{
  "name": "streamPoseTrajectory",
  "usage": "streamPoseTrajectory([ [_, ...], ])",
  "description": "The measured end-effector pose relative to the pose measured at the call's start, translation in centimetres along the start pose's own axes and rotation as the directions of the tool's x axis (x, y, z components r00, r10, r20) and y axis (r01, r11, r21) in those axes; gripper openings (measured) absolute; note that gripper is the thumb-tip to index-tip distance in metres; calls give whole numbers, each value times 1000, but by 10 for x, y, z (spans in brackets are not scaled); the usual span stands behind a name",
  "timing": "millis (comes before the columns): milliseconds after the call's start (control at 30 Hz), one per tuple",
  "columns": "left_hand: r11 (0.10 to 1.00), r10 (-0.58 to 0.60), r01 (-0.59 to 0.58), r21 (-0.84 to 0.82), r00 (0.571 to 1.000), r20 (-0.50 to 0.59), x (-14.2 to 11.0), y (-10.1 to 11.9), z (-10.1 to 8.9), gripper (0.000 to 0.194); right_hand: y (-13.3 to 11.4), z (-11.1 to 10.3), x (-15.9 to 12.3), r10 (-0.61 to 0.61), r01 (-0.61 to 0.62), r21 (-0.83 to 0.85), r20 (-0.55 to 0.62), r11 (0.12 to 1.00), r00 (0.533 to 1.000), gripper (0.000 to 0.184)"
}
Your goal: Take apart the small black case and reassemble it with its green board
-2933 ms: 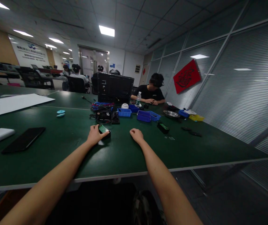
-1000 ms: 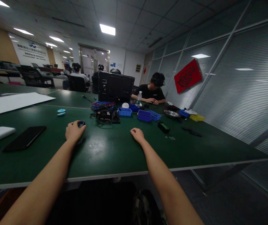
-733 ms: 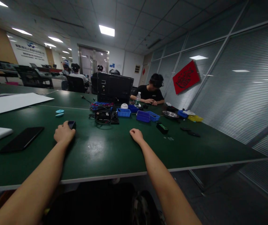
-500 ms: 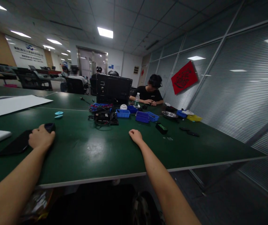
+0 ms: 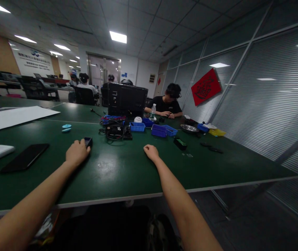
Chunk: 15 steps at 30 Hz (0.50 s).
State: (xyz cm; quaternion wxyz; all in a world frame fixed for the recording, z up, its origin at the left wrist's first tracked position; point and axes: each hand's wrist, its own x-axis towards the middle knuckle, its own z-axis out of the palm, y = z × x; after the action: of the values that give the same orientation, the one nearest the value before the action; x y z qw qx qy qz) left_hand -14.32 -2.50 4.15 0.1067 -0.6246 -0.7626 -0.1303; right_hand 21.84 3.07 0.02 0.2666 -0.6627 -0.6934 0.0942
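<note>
My left hand (image 5: 77, 152) is wrapped round a small dark box (image 5: 88, 141) on the green table (image 5: 117, 174). The box's far end, which looks hollow, sticks out past my fingers; the rest is hidden under the hand. My right hand (image 5: 151, 152) rests on the table with its fingers curled in, and nothing shows in it. Left of my left hand lies a black phone-like slab (image 5: 25, 158). A light blue, two-part object (image 5: 66, 128) sits farther back.
Blue bins (image 5: 137, 126), a black adapter with cables (image 5: 114, 131) and a baseball (image 5: 138, 119) stand before a black monitor-like panel (image 5: 127, 99). A black-and-green box (image 5: 180, 143) lies right of my right hand. Another person (image 5: 168, 103) sits across the table.
My left hand has slid the small dark box to the right across the table, away from the black slab, which is now fully uncovered. My right hand has stayed in place.
</note>
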Motion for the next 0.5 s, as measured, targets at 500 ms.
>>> streamPoseTrajectory([
  [500,768,406,-363,-527,913,-38,-34,169,42,85,-5,-3,-2,27,-27,54,-13,998,1000,20],
])
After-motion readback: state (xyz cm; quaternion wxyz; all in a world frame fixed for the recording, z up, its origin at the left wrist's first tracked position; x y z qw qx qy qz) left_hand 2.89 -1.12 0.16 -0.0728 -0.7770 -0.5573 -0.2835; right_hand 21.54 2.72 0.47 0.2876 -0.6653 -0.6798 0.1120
